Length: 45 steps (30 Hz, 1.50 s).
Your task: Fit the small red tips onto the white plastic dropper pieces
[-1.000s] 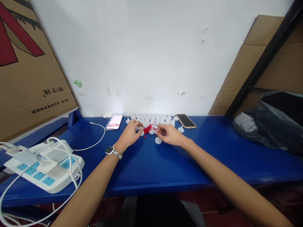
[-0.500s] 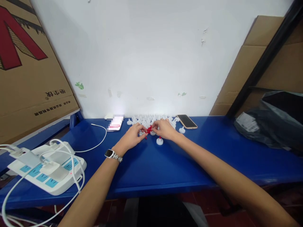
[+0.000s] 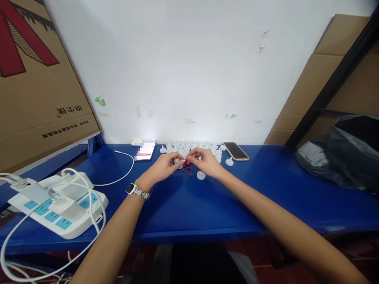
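My left hand point(image 3: 168, 165), with a watch on its wrist, is closed in a pinch at the middle of the blue table. A white spout cap point(image 3: 178, 162) shows behind its thumb and finger; what lies in the pinch is hidden. Right against it, my right hand point(image 3: 204, 161) pinches a small red tip point(image 3: 186, 161) between thumb and forefinger. Several loose red tips point(image 3: 188, 168) lie just below the fingertips. One white spout cap point(image 3: 201, 175) stands under my right hand. Behind both hands spreads a pile of white spout caps point(image 3: 194, 146).
A phone point(image 3: 236, 151) lies right of the pile, near a lone white cap point(image 3: 229, 161). Left of it lies a lit phone point(image 3: 145, 152). A power strip point(image 3: 69, 232) with white cables fills the table's left. A dark plastic bag point(image 3: 340, 154) sits right; the wall point(image 3: 189, 71) rises behind.
My hands have come together, fingertips now meeting above the red tips. More of the loose red tips show in front of them. The view has shifted slightly.
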### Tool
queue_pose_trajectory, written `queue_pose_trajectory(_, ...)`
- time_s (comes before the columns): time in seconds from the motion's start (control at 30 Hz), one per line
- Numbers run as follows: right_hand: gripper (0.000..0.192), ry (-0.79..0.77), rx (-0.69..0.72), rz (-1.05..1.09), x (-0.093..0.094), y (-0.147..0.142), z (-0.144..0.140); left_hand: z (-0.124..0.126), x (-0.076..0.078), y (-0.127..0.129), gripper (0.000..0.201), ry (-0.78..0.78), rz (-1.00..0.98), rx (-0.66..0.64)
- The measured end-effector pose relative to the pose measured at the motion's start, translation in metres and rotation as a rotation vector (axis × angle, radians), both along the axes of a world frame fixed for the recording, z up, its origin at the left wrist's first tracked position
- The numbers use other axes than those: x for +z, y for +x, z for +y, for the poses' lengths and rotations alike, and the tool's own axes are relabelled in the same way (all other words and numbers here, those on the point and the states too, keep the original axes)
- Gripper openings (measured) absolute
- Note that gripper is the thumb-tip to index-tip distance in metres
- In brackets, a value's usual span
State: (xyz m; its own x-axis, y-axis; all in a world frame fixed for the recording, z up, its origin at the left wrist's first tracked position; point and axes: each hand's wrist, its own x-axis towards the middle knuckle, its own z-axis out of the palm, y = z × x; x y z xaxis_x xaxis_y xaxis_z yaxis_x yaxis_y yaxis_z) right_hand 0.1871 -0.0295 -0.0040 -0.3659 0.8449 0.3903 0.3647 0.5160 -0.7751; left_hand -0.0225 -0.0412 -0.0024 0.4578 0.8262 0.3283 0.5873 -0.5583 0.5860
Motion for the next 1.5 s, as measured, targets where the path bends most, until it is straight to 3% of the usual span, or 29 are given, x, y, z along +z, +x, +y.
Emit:
queue_pose_trajectory(0.23,0.014,0.280,-0.026,-0.556,-0.004,-0.002,-0.008,0.008,-0.005,-0.010,0.042,-0.020,0.051,0.067)
queue_pose_trajectory(0.37,0.020,0.295,0.005,-0.594,0.004,-0.001,-0.012,0.005,-0.005,-0.005,0.043,-0.024,0.002,0.060)
queue_pose_trajectory(0.57,0.026,0.277,0.080,-0.716,0.011,0.023,-0.028,-0.001,-0.004,0.000,0.038,-0.107,0.022,0.102)
queue_pose_trajectory(0.73,0.015,0.295,0.122,-0.736,0.005,0.026,-0.029,-0.005,-0.005,0.005,0.034,-0.162,0.087,0.089)
queue_pose_trajectory(0.83,0.011,0.314,0.111,-0.659,0.002,0.024,-0.026,-0.004,-0.007,0.007,0.031,-0.164,0.087,0.057)
queue_pose_trajectory(0.93,0.010,0.269,0.087,-0.423,0.001,0.023,-0.022,-0.004,-0.008,0.010,0.031,-0.147,0.053,0.025)
queue_pose_trajectory(1.17,0.027,-0.117,0.104,0.248,-0.004,0.022,-0.010,-0.015,-0.003,0.025,0.034,-0.154,-0.024,-0.067)
queue_pose_trajectory(1.5,0.031,-0.192,0.184,0.474,-0.009,0.016,-0.007,-0.022,0.001,0.034,0.033,-0.127,-0.041,-0.074)
